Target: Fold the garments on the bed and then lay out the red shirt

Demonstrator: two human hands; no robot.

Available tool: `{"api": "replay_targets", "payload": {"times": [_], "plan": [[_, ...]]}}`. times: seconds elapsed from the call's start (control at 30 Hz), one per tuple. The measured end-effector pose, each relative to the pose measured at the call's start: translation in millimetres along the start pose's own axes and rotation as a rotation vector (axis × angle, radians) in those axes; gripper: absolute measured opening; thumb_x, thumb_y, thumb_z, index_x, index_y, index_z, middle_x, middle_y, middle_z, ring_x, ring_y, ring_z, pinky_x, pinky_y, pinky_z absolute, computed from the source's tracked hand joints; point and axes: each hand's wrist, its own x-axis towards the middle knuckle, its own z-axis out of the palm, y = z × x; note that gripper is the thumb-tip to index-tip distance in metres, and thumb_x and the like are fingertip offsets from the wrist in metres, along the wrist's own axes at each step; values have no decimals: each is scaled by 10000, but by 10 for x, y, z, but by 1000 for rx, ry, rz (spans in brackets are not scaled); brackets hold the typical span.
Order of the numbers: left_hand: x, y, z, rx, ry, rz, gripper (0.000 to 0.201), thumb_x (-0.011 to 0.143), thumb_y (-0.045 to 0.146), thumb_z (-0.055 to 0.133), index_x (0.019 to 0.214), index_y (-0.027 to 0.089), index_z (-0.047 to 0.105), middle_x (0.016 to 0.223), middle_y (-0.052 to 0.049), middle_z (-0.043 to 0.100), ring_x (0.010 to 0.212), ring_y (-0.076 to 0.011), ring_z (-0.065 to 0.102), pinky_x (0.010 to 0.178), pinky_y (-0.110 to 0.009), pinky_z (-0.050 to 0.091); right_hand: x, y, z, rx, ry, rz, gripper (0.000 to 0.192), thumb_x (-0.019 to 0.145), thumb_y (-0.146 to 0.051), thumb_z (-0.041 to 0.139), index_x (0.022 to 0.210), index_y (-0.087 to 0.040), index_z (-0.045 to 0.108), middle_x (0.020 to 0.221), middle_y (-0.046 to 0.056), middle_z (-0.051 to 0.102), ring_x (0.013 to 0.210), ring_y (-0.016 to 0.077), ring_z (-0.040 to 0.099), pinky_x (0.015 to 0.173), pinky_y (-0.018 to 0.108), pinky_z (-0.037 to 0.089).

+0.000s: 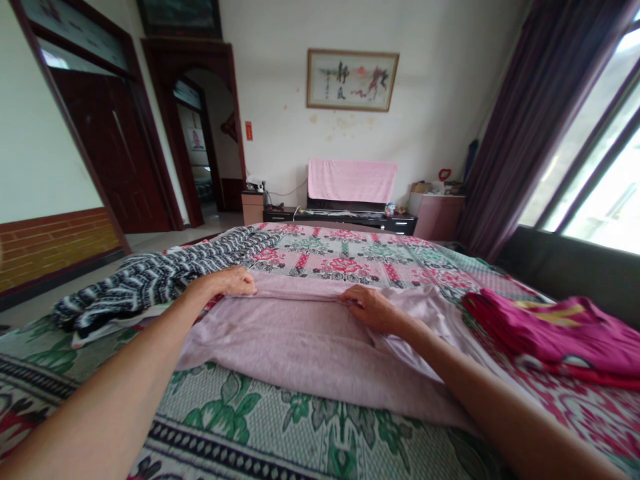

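Seemingly mid-fold: left hand (237, 281) and right hand (369, 308) both pinching far edge of pale pink soft-fabric garment (295, 337), spread on green-and-pink floral bedspread (220, 415); next move calls for even tension.

Beyond and above the right grip (367, 308), a framed picture (367, 80) carries brushed Chinese characters (343, 71); the large upper one looks like 静; the lower one and a small column (328, 83) are too blurred; beyond the left grip (237, 281), a red strip (249, 131) shows illegible marks.
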Motion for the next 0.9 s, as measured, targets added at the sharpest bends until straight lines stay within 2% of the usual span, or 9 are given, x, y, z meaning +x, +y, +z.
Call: {"api": "replay_targets", "payload": {"times": [0.1,0.3,0.43,0.67,0.9], "plan": [[6,36,3,63,-58,25,247,607,407,487,500,196,558,516,-3,500,546,-152,424,514,-267,291,13,8,11,12,26,68,324,766,-106,474,970,-166,718,1015,90,705,940,198,634,849,287,463],[7,53,-17,86,-72,60,254,626,408,454,482,202,491,522,-11,487,546,-153,400,524,-276,279,35,-7,46,-79,74,122,258,758,-113,501,877,-166,724,889,74,697,828,176,623,765,246,442],[14,14,-18,22,-91,65,247,607,413,472,488,199,504,512,-5,486,535,-144,394,515,-267,275,33,-22,46,-118,74,108,227,771,-115,496,793,-163,717,819,66,684,775,164,609,727,234,424],[-1,24,-29,31,-99,50,221,595,392,490,516,193,543,534,2,500,538,-136,407,515,-258,277,37,-59,36,-125,63,123,235,808,-145,482,820,-158,716,833,70,681,791,163,608,730,232,417],[-18,54,-36,57,-128,40,221,604,380,487,529,186,560,533,5,490,549,-137,398,511,-256,275,81,-113,73,-165,52,210,227,807,-153,494,828,-170,719,856,70,678,793,158,602,717,225,406]]}}
